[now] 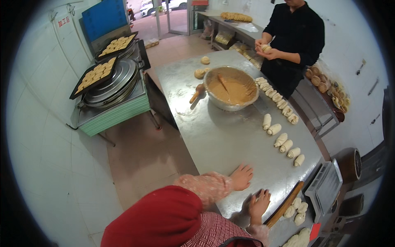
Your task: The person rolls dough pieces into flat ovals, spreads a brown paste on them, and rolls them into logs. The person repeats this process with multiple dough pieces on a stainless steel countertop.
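My left hand (242, 177) rests palm down on the steel worktable (225, 142), fingers spread, holding nothing. Nearer my body, my right hand (260, 203) hovers just over the table with its fingers apart, and I see nothing in it. To its right lies a long wooden rolling pin (284, 205). Several pale dough lumps (298, 210) sit past the pin, with a larger mass of dough (297, 238) at the bottom edge. Several rolled dough cylinders (280, 139) stand beyond my hands along the right side. Patterned sleeves cover both my arms.
A metal bowl (213, 99) of brown paste holds a stirring stick (223, 84); a wooden-handled tool (196, 93) lies beside it. Folded dough pieces (274, 95) line the right edge. A scale (324, 188) stands right. A co-worker (296, 34) holds dough. Loaded trays (97, 75) sit left.
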Demonstrator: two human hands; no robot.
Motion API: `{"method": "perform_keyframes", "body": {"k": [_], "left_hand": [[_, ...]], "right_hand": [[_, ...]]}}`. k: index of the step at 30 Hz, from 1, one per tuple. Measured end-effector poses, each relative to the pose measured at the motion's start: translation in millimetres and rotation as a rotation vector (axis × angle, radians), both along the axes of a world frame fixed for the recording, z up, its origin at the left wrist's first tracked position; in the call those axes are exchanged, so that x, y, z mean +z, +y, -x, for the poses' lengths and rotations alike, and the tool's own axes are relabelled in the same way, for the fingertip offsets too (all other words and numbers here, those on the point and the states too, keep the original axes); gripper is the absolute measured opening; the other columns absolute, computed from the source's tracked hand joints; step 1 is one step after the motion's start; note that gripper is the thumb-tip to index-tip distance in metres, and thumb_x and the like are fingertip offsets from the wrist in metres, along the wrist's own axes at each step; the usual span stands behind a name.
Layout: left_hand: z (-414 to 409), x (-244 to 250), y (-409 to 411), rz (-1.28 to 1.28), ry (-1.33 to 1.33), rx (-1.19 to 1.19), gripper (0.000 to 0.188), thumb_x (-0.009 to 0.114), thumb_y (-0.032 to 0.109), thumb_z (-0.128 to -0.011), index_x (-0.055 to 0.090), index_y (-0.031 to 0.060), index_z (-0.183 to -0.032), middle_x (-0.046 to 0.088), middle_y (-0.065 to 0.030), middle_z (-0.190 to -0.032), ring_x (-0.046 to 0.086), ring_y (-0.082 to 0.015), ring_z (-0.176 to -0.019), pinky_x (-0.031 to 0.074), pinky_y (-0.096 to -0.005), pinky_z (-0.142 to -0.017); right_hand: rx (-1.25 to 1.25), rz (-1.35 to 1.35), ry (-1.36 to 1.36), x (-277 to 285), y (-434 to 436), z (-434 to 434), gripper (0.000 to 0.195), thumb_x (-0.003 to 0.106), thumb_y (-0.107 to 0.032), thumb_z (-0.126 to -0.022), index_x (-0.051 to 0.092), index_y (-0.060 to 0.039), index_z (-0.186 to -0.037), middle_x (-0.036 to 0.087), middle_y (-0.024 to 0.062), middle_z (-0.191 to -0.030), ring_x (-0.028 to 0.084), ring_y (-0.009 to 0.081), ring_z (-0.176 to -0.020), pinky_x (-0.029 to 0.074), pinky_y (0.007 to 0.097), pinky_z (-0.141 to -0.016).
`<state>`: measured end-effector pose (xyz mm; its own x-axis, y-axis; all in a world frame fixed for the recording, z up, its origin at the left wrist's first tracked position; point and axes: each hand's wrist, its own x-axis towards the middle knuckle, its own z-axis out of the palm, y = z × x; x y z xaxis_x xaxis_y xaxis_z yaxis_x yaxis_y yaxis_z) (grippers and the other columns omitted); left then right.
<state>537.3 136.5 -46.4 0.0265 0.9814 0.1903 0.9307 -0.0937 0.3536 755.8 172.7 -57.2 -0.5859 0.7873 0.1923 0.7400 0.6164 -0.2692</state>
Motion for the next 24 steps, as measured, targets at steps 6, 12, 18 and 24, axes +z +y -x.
{"method": "perform_keyframes", "body": {"k": [6, 12, 18, 24], "left_hand": [[44, -1, -123, -0.114, 0.308, -0.232, 0.062, 0.054, 0.038, -0.09, 0.045, -0.0059, -0.133, 0.037, -0.0234, -0.146, 0.023, -0.0364, -0.142, 0.016, -0.0568, -0.114], [14, 6, 40, 0.1, -0.016, -0.108, 0.078, 0.055, 0.05, -0.086, 0.039, -0.0055, -0.139, 0.031, -0.0223, -0.15, 0.022, -0.0353, -0.143, 0.012, -0.0632, -0.112], [23, -12, 80, 0.046, -0.058, -0.265, 0.073, 0.058, 0.044, -0.086, 0.039, -0.0011, -0.141, 0.036, -0.0187, -0.148, 0.025, -0.0343, -0.142, 0.016, -0.0578, -0.114], [73, 26, -80, 0.211, 0.072, -0.417, 0.072, 0.059, 0.043, -0.087, 0.037, 0.003, -0.143, 0.035, -0.0161, -0.151, 0.028, -0.035, -0.141, 0.022, -0.0542, -0.113]], "right_hand": [[0.156, -0.103, -0.198, -115, -80, -121, 0.077, 0.064, -0.033, -0.078, 0.038, 0.0046, -0.14, 0.04, 0.029, -0.14, 0.036, 0.0466, -0.132, 0.026, 0.0584, -0.109], [-0.208, 0.119, -0.223, 11, 29, 17, 0.069, 0.045, -0.035, -0.094, 0.024, 0.003, -0.148, 0.02, 0.0208, -0.156, 0.018, 0.0407, -0.144, 0.013, 0.0637, -0.111], [-0.113, 0.184, -0.106, 5, 58, 22, 0.065, 0.042, -0.037, -0.096, 0.028, 0.0015, -0.147, 0.02, 0.0218, -0.156, 0.014, 0.0414, -0.145, 0.015, 0.065, -0.11], [-0.226, 0.395, -0.271, 14, -115, -16, 0.081, 0.058, -0.047, -0.082, 0.032, -0.0064, -0.147, 0.031, 0.0211, -0.151, 0.022, 0.0431, -0.141, 0.014, 0.0634, -0.111]]}}
